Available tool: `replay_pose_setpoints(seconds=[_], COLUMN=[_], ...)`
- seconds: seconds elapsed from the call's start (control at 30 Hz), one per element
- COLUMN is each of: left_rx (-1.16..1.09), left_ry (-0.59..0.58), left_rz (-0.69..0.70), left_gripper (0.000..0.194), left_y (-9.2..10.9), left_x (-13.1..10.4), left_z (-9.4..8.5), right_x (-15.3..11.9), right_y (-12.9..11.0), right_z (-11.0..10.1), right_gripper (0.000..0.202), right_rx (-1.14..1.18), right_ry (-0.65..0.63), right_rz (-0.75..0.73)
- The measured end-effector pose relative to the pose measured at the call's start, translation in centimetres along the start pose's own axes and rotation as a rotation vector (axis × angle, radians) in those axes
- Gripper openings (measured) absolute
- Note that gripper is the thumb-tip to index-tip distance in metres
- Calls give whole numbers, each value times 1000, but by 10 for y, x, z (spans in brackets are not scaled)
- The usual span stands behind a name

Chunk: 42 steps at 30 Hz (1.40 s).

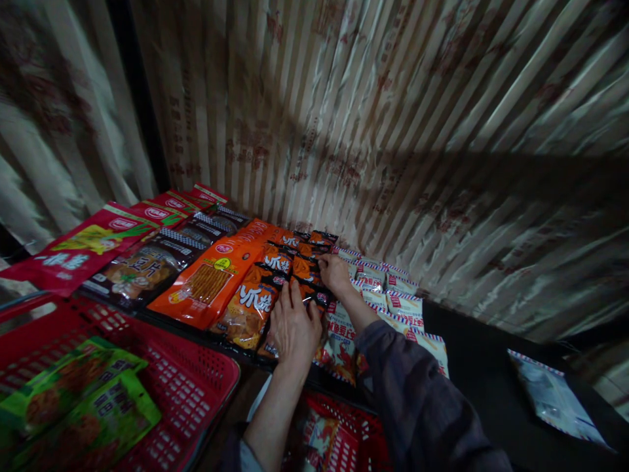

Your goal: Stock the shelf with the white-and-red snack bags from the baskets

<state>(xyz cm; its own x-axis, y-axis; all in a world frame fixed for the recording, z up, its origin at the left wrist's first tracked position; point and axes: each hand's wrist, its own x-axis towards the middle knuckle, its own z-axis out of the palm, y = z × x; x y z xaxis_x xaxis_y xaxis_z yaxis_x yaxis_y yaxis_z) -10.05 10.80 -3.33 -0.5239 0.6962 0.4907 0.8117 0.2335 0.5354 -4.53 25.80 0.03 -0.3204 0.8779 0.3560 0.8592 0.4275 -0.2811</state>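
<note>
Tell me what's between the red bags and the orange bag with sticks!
Dark bags lie between the red bags and that orange bag, in the head view.

The hanging sheet [344, 118] looks like thin woven plastic or cloth, creased rather than smooth, with a dull sheen along its folds. The red packs [83, 242], brown packs [142, 269], large orange packs [216, 275] and small orange packs [250, 301] are glossy plastic film, crinkled in places and catching light. The white packs [344, 334] are shiny film too, as is the lone pack [555, 393], whose surface is wrinkled and silvery. The 2 green packs [118, 413] are glossy plastic. Both baskets [196, 367] are hard, smooth plastic with a slight shine. The tabletop [476, 367] looks smooth and matt. The sleeve [417, 393] is soft, matt, creased cloth
</note>
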Motion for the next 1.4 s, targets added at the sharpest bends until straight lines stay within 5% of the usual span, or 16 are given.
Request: replay_pose_setpoints(seconds=[0.5,0.9,1.17,1.4], left_rx=[-52,6,-15,-63], left_ry=[81,29,13,24], left_rz=[102,177,147,163], left_gripper=[42,41,42,52], left_y=[5,2,4,5], left_x=[-5,-9,-9,-9], left_z=[-7,0,-1,-6], right_x=[47,86,86,61], right_y=[1,17,14,-3], right_z=[-11,19,13,-23], right_gripper=[21,20,21,28], right_rx=[-29,-14,26,107], right_ry=[-23,-114,-100,-19], right_rz=[-64,226,264,43])
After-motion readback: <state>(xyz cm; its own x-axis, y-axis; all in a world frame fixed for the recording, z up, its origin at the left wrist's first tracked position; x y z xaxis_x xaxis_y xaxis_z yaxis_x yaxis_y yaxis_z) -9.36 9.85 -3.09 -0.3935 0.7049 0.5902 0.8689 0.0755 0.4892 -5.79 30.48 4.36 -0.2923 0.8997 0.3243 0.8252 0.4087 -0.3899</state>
